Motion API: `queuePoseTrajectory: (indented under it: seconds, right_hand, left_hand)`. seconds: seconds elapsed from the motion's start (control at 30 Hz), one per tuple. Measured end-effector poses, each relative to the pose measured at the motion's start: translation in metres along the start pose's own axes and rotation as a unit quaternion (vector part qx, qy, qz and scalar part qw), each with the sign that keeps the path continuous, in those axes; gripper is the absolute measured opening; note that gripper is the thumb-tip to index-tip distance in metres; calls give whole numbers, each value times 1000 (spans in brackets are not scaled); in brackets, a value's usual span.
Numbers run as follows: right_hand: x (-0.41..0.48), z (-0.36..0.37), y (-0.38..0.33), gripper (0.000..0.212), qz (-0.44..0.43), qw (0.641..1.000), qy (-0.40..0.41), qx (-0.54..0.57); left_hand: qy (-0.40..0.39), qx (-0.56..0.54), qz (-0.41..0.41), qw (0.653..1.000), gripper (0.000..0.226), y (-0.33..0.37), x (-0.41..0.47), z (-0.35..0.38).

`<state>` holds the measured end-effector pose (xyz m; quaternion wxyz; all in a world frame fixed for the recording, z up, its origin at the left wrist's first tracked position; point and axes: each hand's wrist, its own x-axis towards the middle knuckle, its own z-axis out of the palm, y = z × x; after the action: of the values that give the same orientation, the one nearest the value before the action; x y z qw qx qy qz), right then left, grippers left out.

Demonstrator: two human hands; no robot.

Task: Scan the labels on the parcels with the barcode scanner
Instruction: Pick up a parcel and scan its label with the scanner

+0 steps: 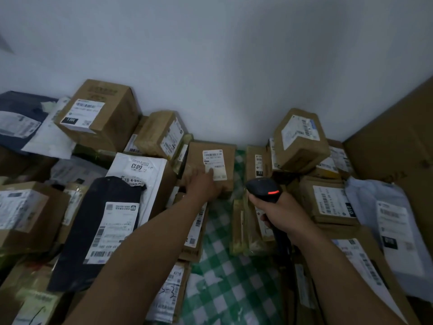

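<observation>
One parcel [196, 153] touched by flat left hand [204, 184]; one scanner [263, 187] gripped in right hand [282, 214]

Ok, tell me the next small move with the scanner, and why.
Probably swing the scanner in the right hand slightly toward the white label on the brown box, then scan. The left hand rests its fingertips on that label, seemingly marking it, and the scanner sits close beside it.

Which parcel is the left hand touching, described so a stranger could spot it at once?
Follow the green checked cloth to its far end at the white wall. A brown cardboard box sits there, just left of the cloth. It alone has the left hand on its white label.
</observation>
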<state>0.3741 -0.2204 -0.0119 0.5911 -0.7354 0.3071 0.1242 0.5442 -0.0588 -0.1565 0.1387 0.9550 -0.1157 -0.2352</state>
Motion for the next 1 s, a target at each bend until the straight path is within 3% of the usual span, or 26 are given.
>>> queuePoseTrajectory:
  seconds: [0.1,0.2,0.27,0.33,0.43,0.5,0.67,0.73,1.0]
  right_hand:
    - [-5,-5,0,14,-1,1000,9,13]
    - [-16,-13,-3,15,-10,999,16,29]
    - [-25,-17,-6,15,-19,999,18,45]
    - [-34,-21,-7,15,-23,998,20,63]
    - [-49,-24,-6,23,-20,995,30,97]
    - [-61,-25,-2,27,-22,993,36,111]
    - [-89,-32,7,28,-44,991,40,116]
    - [-99,-35,11,30,-55,991,37,117]
    - [-144,-44,26,43,-75,991,45,102]
  left_hand:
    - [-26,-27,-14,999,91,-4,8,-13]
    - [42,-67,-6,997,75,5,-8,-14]
    - [100,-172,14,980,54,22,-31,-11]
    - [110,-311,9,944,39,44,-72,-11]
    - [54,-413,-11,909,45,67,-134,-6]
    - [8,-424,-17,905,56,75,-160,5]
    - [-65,-452,4,890,55,81,-176,36]
    - [-72,-447,9,892,55,82,-182,39]
    - [-38,-561,-5,827,47,79,-234,22]
